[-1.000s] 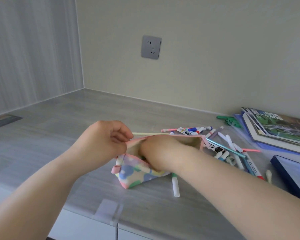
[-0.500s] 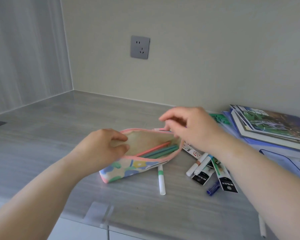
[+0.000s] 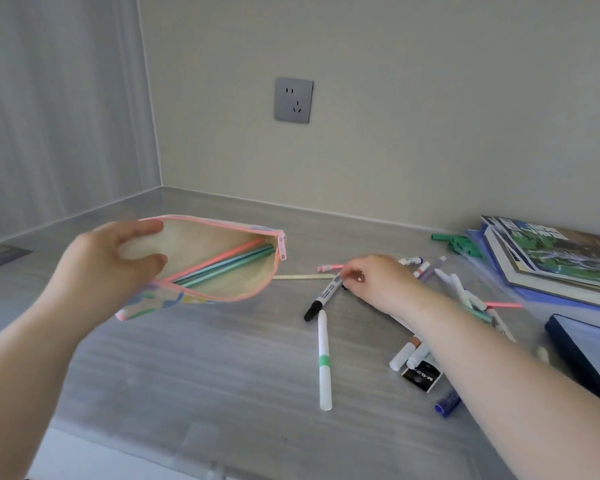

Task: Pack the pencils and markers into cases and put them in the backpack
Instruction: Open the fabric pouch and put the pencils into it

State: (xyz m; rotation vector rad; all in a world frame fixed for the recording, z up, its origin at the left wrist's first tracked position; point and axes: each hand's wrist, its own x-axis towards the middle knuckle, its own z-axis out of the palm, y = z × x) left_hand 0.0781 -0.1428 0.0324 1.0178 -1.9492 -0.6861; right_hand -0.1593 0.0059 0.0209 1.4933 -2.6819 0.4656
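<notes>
Left hand [image 3: 118, 271] grips the left end of the pastel flower-print fabric pencil case [image 3: 205, 244] at centre left of the frame. The thumb is on the far pink-zipped rim and the fingers curl over the near rim, so the mouth gapes toward the camera. Right hand [image 3: 378, 282], at centre right, pinches the upper end of a white marker with a black cap [image 3: 326, 294].

Both work over the grey wood-grain table [image 3: 222, 393]. A stack of glossy books [image 3: 551, 261] lies at the right edge, with a dark blue flat case [image 3: 589, 355] below it.

The pencil case's long axis runs left to right, zip pull at its right end. Inside it, pink and teal pencils [image 3: 229, 261] slant from lower left to upper right. The pinched marker slants the same way, cap at lower left. A white marker with a green band [image 3: 324, 362] lies just below that cap, nearly upright in the frame. Loose markers [image 3: 458, 289] are scattered around the right wrist.
</notes>
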